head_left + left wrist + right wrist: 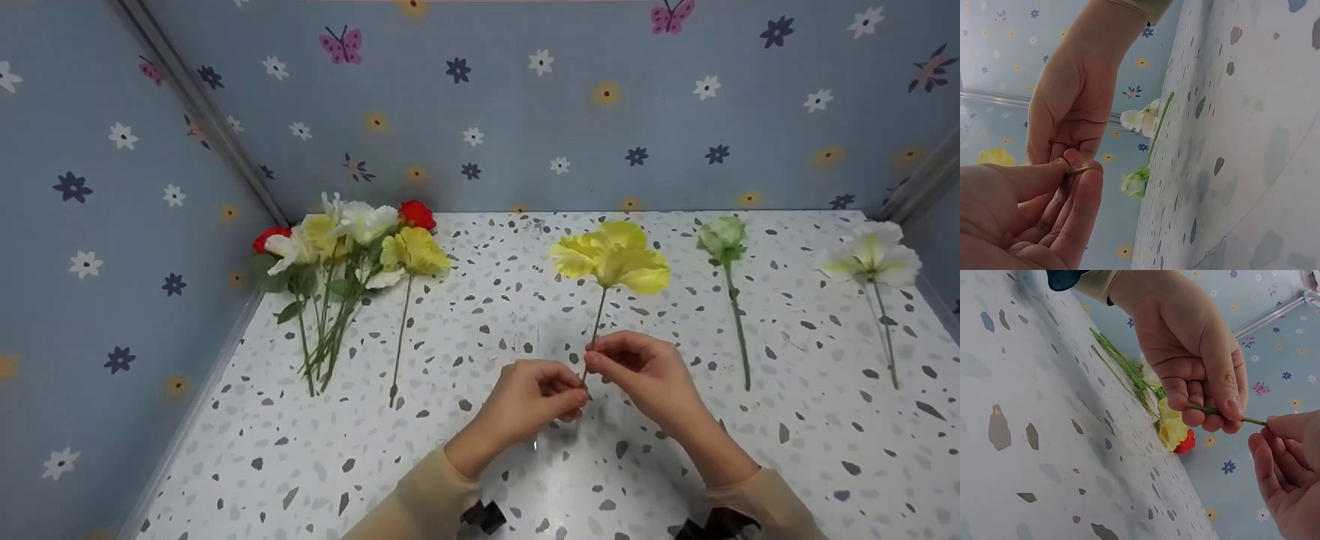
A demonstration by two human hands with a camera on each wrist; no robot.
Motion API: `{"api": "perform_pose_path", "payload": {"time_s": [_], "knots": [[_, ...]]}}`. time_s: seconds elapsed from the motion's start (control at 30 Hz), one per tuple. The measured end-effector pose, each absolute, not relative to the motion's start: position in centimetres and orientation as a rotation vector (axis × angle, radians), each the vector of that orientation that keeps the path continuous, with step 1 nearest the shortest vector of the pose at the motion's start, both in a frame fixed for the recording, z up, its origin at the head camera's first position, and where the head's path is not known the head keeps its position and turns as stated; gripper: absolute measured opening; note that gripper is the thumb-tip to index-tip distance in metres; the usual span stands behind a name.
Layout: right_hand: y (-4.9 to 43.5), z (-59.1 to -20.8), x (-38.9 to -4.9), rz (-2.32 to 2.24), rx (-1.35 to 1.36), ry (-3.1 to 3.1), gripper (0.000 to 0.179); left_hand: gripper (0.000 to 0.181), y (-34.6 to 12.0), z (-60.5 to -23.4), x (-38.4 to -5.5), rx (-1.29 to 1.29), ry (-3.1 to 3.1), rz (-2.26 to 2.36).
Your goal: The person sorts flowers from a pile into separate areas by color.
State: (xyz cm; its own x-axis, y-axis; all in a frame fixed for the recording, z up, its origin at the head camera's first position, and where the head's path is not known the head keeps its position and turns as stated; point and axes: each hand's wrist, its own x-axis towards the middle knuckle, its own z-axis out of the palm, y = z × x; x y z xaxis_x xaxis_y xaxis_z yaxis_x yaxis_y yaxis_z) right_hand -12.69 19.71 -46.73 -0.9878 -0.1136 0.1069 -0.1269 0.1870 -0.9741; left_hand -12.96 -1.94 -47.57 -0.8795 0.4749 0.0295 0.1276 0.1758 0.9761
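Note:
A yellow artificial flower (pixel 611 259) stands upright above the speckled table, its thin stem (pixel 1253 421) held between both hands. Low on the stem, near its cut end, my left hand (pixel 536 394) pinches it between thumb and fingers. Slightly higher, the thumb and fingertips of my right hand (pixel 649 375) pinch the same stem. Seen in the left wrist view, the stem's end (pixel 1078 170) pokes out between the left thumb and forefinger. The right wrist view shows the left hand (pixel 1190 354) along the lower stem and the right fingertips just above.
At left lies a bunch of red, white and yellow flowers (pixel 364 223), with a single yellow flower (pixel 415 251) beside it. A pale green flower (pixel 722 238) and a white flower (pixel 874 255) lie to the right. Patterned blue panels (pixel 510 105) enclose the table's back and sides.

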Motion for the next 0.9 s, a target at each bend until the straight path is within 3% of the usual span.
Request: {"api": "perform_pose_path", "payload": {"time_s": [0.9], "knots": [[19.1,-45.5,-12.2,2.158,0.151,-2.27,0.02,0.01,-1.5,-48.0,-12.8,0.615,2.224,1.718]]}}
